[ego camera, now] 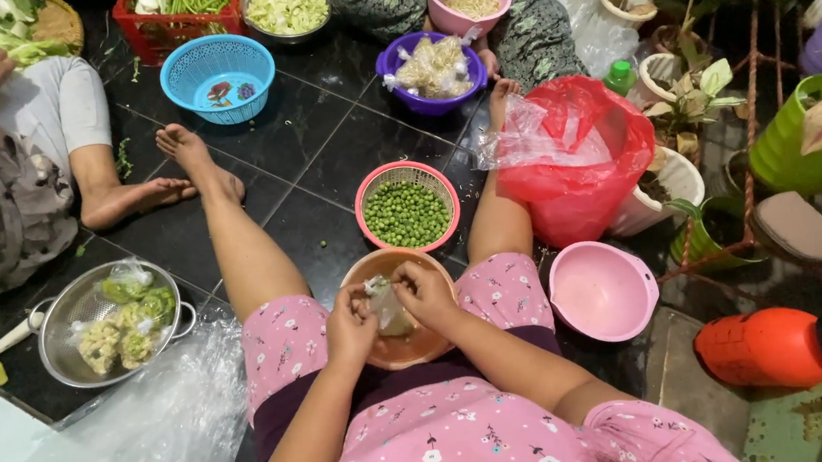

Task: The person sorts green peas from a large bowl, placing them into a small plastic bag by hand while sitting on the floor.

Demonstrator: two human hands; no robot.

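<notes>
Two hands, the left hand (350, 319) and the right hand (424, 293), pinch a small clear plastic bag (385, 307) between them, each grip closed on its top edge, over an orange bowl (408, 347) in the lap. Thin, limp and probably slippery, the bag looks best held at that gathered mouth, its contents sagging below the grip.

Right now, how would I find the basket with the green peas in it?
Start at the dark tiled floor between the legs of the person in pink. Just beyond the orange bowl that both hands work over sits a small round pink basket with slotted sides. It is the only container heaped with loose green peas; the pink bowl to its right is empty.
</notes>
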